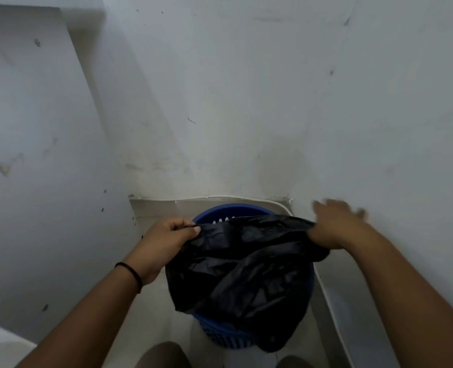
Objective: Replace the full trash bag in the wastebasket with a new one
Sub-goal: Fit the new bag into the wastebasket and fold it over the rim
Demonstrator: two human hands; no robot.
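Pale scuffed walls [233, 102] meet in a corner, w/ light floor [156, 309] below and a thin white cable [246, 197] running along the wall base. Blue perforated wastebasket [236, 212] stands on the floor tight in that corner, upright, mouth facing up. Black trash bag [246, 266] is thin, crinkled, glossy plastic, stretched across the basket's mouth; long axis runs left-right between the hands, slack part draped over the near rim and down the front. Left hand [167, 240], dark band [130, 274] on wrist, pinches bag's left edge btwn thumb and curled fingers. Right hand [334, 229] holds bag's right edge at its thumb side; fingers spread toward the wall, blurred, so exact grip can't be told.
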